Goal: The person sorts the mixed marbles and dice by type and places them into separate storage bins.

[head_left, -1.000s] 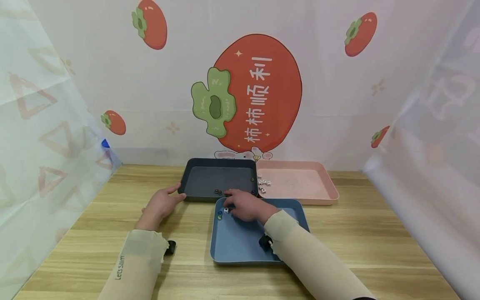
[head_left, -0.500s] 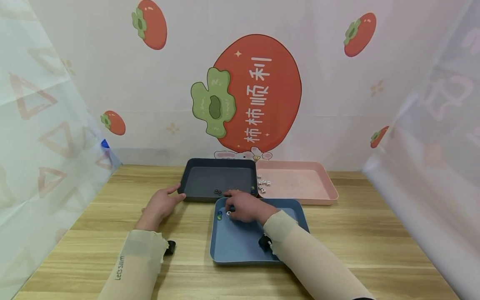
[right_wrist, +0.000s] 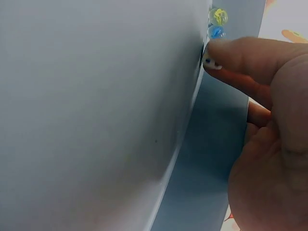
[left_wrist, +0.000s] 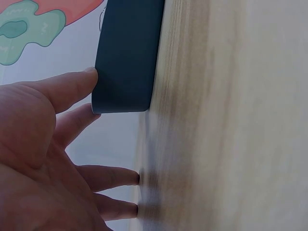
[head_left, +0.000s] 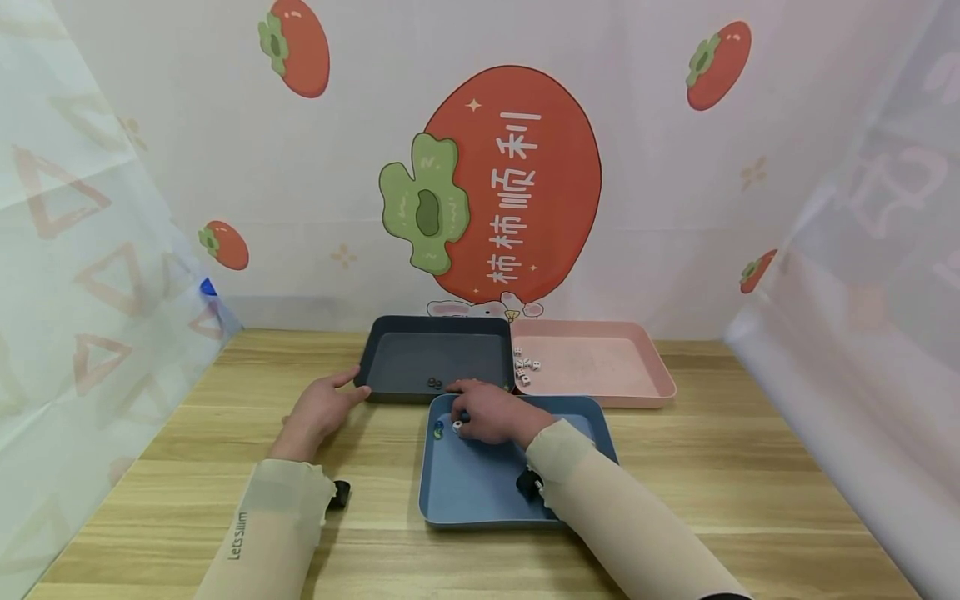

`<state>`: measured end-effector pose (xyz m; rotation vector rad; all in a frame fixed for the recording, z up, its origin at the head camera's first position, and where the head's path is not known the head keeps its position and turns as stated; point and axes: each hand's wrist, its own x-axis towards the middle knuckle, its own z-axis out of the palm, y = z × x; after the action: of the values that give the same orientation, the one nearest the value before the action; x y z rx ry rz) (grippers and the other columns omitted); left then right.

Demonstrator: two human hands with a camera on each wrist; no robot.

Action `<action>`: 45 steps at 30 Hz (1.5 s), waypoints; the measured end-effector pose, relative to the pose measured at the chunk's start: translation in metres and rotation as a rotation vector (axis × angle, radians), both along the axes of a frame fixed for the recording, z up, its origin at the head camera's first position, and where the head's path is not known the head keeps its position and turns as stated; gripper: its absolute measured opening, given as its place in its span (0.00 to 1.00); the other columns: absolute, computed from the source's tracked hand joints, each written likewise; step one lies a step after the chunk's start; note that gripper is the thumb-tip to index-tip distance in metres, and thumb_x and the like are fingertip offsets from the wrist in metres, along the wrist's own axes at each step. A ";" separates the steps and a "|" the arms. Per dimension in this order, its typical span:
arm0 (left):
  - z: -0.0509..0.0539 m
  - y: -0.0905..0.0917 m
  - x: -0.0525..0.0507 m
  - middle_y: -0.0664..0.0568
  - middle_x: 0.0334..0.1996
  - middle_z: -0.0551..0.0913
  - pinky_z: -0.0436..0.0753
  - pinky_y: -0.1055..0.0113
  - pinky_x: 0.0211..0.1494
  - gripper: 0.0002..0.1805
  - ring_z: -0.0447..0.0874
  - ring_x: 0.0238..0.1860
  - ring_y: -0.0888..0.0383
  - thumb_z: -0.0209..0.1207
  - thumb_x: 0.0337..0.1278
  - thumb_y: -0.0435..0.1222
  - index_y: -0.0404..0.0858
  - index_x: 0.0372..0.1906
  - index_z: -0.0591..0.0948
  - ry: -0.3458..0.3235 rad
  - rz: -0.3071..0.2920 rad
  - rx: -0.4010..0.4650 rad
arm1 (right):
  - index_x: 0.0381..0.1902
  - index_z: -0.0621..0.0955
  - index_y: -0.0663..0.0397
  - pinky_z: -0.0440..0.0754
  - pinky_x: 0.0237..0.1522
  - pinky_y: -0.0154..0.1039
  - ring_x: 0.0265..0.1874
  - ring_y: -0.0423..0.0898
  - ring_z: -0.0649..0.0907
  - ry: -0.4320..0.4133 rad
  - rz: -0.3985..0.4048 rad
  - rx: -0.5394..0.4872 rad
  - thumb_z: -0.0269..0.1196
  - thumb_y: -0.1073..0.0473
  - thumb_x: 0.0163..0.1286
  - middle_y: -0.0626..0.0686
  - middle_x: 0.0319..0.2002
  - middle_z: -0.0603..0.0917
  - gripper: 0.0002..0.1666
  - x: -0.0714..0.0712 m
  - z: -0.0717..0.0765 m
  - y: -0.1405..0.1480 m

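My right hand (head_left: 491, 412) reaches over the far left part of the blue tray (head_left: 480, 500). Its thumb and a finger pinch a white die (right_wrist: 211, 62) near the tray wall. Close by, a blue marble (right_wrist: 217, 32) and a yellow marble (right_wrist: 219, 17) lie in the tray. At the front left corner of the dark tray (head_left: 442, 354), my left hand (head_left: 321, 414) touches the rim with thumb and forefinger, the fingers fairly straight. In the left wrist view, its other two visible fingertips reach down to the tabletop.
A pink tray (head_left: 592, 367) stands right of the dark one, with several white dice (head_left: 525, 367) along its left wall. Small dark marbles (head_left: 434, 383) lie by the dark tray's front wall. The wooden table (head_left: 750, 483) ends at a printed cloth backdrop (head_left: 660, 225).
The die has shifted slightly right and nearer, to between my right thumb and finger. A greenish marble in the dark tray has rolled toward its front right corner. My left hand has stayed put.
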<state>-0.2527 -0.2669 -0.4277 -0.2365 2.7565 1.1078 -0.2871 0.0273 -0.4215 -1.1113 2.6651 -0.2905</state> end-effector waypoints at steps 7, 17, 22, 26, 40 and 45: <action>0.001 0.001 0.000 0.35 0.76 0.52 0.32 0.15 0.53 0.38 0.42 0.73 0.27 0.53 0.69 0.59 0.53 0.79 0.60 -0.011 0.003 0.005 | 0.45 0.88 0.47 0.73 0.63 0.43 0.69 0.49 0.68 -0.019 -0.003 -0.033 0.64 0.56 0.71 0.50 0.72 0.67 0.08 -0.001 0.000 0.001; 0.002 -0.001 0.001 0.35 0.76 0.52 0.32 0.15 0.52 0.38 0.43 0.73 0.27 0.53 0.70 0.59 0.53 0.79 0.59 -0.010 0.003 -0.002 | 0.43 0.88 0.44 0.72 0.64 0.45 0.69 0.49 0.69 -0.123 -0.068 -0.162 0.64 0.55 0.72 0.47 0.70 0.69 0.07 -0.007 0.003 0.005; 0.001 -0.003 0.002 0.35 0.76 0.52 0.32 0.15 0.52 0.38 0.42 0.73 0.26 0.53 0.70 0.58 0.52 0.79 0.59 -0.007 0.000 0.012 | 0.39 0.89 0.42 0.72 0.63 0.50 0.70 0.51 0.66 -0.275 -0.152 -0.404 0.64 0.55 0.71 0.44 0.68 0.73 0.06 -0.014 0.011 0.014; 0.000 -0.003 0.001 0.35 0.76 0.52 0.31 0.15 0.52 0.38 0.41 0.73 0.27 0.54 0.70 0.57 0.52 0.79 0.59 -0.006 -0.001 0.015 | 0.44 0.89 0.50 0.71 0.64 0.53 0.70 0.51 0.67 -0.401 -0.196 -0.552 0.64 0.55 0.72 0.43 0.67 0.74 0.11 -0.017 0.016 0.023; -0.002 -0.003 -0.002 0.35 0.76 0.53 0.31 0.15 0.52 0.37 0.42 0.73 0.28 0.54 0.70 0.56 0.51 0.79 0.59 0.005 -0.009 0.013 | 0.48 0.87 0.63 0.57 0.72 0.56 0.71 0.54 0.65 -0.738 -0.468 -0.863 0.61 0.58 0.72 0.50 0.64 0.78 0.16 -0.030 0.026 0.045; -0.002 -0.002 -0.002 0.35 0.76 0.52 0.31 0.15 0.51 0.37 0.42 0.73 0.28 0.54 0.70 0.56 0.51 0.79 0.60 0.003 -0.010 0.020 | 0.45 0.88 0.60 0.71 0.63 0.57 0.65 0.55 0.69 -0.466 -0.570 -0.736 0.65 0.57 0.70 0.54 0.61 0.79 0.13 -0.037 0.040 0.058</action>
<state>-0.2545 -0.2691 -0.4298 -0.2183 2.7451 1.1332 -0.3239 0.0855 -0.3813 -0.2913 2.3984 -1.5088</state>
